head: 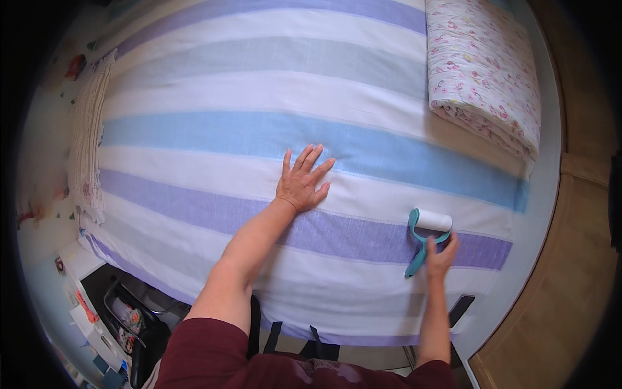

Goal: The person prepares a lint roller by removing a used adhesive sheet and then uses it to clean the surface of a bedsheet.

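My left hand (300, 187) rests palm down on the striped bed sheet (243, 129), fingers spread, with small wrinkles in the cloth around it. At the right, my right hand (441, 257) has its thumb and fingers on the forked frame of a lint roller (417, 262). The roller has a teal plastic handle, which points down toward me and to the left. Its white adhesive roll (434, 220) faces away from me, above the purple stripe. The right fingers are slightly blurred.
A folded quilt (481, 73) with a small pink print lies at the far right. Folded pale, frilled fabric (90, 141) is at the left end. A dark phone-like object (460, 310) lies by the right edge, near a wooden panel (578, 253). A black chair (146, 335) stands lower left.
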A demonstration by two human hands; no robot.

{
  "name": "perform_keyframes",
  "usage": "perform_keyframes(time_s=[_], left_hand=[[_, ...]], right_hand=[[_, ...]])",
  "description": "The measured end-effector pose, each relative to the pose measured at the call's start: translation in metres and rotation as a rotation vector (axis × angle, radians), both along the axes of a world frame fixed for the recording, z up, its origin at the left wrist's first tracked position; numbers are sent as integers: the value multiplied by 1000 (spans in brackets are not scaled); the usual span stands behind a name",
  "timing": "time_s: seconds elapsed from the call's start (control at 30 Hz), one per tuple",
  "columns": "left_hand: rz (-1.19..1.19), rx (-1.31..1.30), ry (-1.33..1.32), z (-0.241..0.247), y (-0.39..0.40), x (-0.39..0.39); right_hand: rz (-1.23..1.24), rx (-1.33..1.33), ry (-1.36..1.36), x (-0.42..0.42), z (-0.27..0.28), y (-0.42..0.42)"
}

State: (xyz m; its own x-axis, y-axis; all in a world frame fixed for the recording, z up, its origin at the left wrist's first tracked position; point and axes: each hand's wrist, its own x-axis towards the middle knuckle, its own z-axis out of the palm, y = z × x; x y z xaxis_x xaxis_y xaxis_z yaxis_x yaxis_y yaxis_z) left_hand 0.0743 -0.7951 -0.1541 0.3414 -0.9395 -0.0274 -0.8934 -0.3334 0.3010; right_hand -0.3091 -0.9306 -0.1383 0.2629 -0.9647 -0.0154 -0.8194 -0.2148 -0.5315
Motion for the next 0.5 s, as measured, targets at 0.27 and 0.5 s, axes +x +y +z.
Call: perform_keyframes(time_s=[0.27,0.5], left_hand=[[-1,-19,-14,0,-1,3],[6,-20,16,3,1,5]], right_hand=[[-150,146,-176,33,15,79],[212,158,-300,247,47,-60]])
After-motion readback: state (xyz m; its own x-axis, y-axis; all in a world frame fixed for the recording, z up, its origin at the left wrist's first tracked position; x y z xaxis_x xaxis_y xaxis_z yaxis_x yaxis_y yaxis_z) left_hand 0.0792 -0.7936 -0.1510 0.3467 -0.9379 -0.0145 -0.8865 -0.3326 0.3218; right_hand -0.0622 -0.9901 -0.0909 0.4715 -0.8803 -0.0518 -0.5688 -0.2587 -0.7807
